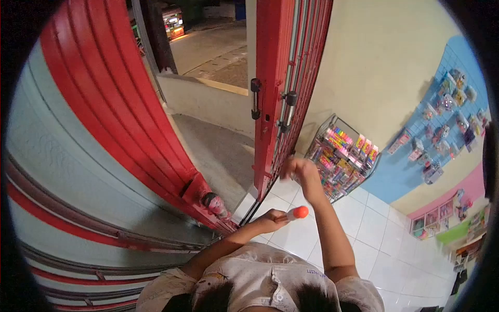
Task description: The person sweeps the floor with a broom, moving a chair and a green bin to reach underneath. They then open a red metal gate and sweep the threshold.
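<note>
My left hand [271, 220] is wrapped round a small pale bottle with an orange-red top [300, 212], held in front of my chest with its top pointing right. My right hand [301, 170] is raised beside the edge of the red folding gate [270, 104], its fingers smeared by motion. Whether it touches the gate or holds anything cannot be made out. Left of my hands, a pinkish round-topped object [214, 204] sits on the red part of the other gate panel [125, 99].
A wire display rack [343, 161] of colourful packets stands on the white tiled floor [353, 239] just beyond my right hand. Small goods hang on a blue grid [442, 114] at the right wall. Through the doorway lie grey concrete [218, 151] and a low wall [208, 99].
</note>
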Motion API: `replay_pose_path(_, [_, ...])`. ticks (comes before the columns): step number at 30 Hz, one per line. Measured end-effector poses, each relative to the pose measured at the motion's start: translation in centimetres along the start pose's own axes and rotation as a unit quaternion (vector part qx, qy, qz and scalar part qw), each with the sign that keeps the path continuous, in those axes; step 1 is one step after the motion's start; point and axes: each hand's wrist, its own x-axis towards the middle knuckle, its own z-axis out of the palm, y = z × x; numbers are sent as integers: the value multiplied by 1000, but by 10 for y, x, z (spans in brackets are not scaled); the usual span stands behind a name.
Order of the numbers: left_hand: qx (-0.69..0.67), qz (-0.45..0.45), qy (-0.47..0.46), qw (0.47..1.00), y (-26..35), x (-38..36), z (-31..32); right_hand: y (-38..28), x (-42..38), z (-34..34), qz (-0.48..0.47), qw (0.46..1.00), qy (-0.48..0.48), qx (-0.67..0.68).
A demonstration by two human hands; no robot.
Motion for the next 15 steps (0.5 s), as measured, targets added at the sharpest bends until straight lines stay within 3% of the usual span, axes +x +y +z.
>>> replay_pose_path(3, [38, 201, 45, 978, -31, -6, 22, 61, 55, -29, 98, 983, 139, -64])
replay_pose_path(6, [-39, 18, -20, 999, 11, -33, 31, 99, 108, -47, -30, 946, 257, -195])
replay_pose_path(7, [39, 24, -23, 999, 17, -36, 30, 108, 124, -48, -78, 932, 284, -213])
replay_pose_path(8, [26, 22, -20, 999, 28, -42, 27, 113, 137, -48, -125, 915, 309, -229])
replay_pose_path(11, [-19, 31, -12, 999, 43, -58, 22, 105, 158, -57, 95, 962, 204, -153])
replay_pose_path(12, [-39, 36, -9, 999, 42, -62, 20, 93, 160, -53, 140, 952, 227, -147])
replay_pose_path(15, [-75, 41, 2, 996, 36, -76, 19, 142, 172, -77, 77, 941, 209, -255])
